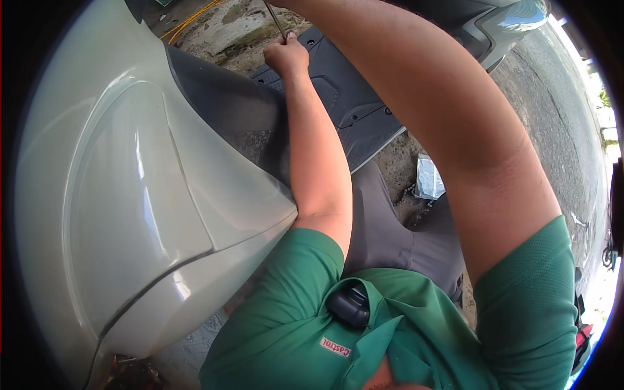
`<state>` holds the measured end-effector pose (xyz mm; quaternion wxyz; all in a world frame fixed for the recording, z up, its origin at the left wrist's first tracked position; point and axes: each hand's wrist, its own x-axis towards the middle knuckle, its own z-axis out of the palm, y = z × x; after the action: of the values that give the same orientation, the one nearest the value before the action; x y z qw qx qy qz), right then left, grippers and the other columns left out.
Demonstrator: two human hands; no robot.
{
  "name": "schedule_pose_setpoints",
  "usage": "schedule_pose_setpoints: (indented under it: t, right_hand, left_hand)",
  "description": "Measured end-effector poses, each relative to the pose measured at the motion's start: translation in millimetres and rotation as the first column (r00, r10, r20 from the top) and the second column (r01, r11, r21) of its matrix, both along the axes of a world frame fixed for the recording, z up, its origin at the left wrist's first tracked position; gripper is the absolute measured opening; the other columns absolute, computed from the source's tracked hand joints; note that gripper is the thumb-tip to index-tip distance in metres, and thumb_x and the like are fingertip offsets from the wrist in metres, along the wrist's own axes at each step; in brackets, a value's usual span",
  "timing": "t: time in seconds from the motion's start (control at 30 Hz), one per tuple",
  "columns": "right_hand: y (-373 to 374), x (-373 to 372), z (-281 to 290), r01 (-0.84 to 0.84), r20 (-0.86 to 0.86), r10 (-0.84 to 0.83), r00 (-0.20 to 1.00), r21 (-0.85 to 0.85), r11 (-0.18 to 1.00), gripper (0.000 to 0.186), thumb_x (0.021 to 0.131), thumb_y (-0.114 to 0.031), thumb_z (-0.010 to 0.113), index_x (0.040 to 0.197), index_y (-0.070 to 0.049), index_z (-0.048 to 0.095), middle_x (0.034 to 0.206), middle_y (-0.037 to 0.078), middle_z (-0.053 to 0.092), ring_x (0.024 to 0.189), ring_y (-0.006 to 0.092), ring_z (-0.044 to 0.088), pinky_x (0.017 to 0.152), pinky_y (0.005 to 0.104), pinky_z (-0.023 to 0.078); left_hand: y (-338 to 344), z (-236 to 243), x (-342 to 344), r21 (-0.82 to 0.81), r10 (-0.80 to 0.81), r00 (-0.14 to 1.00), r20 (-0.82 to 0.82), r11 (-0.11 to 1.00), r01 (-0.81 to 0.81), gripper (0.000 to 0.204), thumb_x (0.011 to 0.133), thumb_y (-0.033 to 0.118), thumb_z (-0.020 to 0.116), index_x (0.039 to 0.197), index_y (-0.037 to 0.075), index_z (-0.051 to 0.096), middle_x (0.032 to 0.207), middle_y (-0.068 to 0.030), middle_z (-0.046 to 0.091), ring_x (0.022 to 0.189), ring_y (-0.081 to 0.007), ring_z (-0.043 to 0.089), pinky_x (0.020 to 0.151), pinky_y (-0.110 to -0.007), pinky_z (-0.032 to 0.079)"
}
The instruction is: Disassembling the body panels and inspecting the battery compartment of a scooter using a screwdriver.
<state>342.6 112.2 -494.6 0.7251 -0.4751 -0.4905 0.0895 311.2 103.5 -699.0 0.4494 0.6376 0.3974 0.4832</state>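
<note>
My left hand [286,55] grips a thin metal rod [276,18], perhaps a tool shaft, above the dark grey plastic floorboard [344,136] of a scooter. The rod runs up to the top edge, where my right hand [281,3] is mostly cut off, its fingers hidden. My left forearm lies beside a glossy pale grey body panel [130,188] and dark inner plastic [227,97]. Several bolt heads show on the floorboard.
A light plastic packet [429,177] lies on stained concrete below the floorboard's edge. Asphalt [546,117] stretches along the right. Another glossy vehicle part [507,23] is at upper right, and yellow cables [182,26] lie at upper left.
</note>
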Motion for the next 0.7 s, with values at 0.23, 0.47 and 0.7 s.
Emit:
schedule_pose_setpoints:
  t: [0.23, 0.47, 0.7]
  right_hand:
    - [-9, 16, -15, 0.094, -0.109, -0.101, 0.989, -0.070, 0.993, 0.048, 0.106, -0.043, 0.052, 0.100, 0.002, 0.065, 0.085, 0.017, 0.070, 0.079, 0.0302, 0.066, 0.077, 0.0460, 0.051]
    - [-55, 19, 61, 0.375, 0.596, -0.074, 0.799, -0.398, 0.838, 0.050, 0.101, -0.045, 0.057, 0.114, 0.000, 0.072, 0.096, 0.021, 0.074, 0.088, 0.0363, 0.071, 0.082, 0.0466, 0.054]
    - [-34, 10, 108, 0.860, 0.549, 0.750, -0.369, -0.105, 0.500, 0.050, 0.097, -0.045, 0.057, 0.119, -0.003, 0.073, 0.119, 0.022, 0.071, 0.112, 0.0359, 0.067, 0.094, 0.0477, 0.051]
  left_hand:
    - [-19, 4, 8, 0.165, -0.055, 0.998, -0.025, 0.985, 0.058, 0.015, 0.094, 0.007, 0.061, 0.095, -0.002, 0.073, 0.086, -0.0208, 0.074, 0.082, -0.0356, 0.073, 0.076, -0.043, 0.055]
    - [-20, -6, -2, 0.289, -0.026, 0.991, 0.129, 0.957, -0.012, 0.013, 0.094, 0.004, 0.059, 0.098, -0.002, 0.070, 0.088, -0.0204, 0.074, 0.085, -0.0334, 0.074, 0.076, -0.041, 0.056]
    - [-33, -20, 15, 0.404, 0.113, 0.982, 0.148, 0.900, -0.165, 0.010, 0.092, 0.001, 0.064, 0.093, -0.006, 0.070, 0.083, -0.0207, 0.074, 0.078, -0.0357, 0.073, 0.071, -0.042, 0.057]
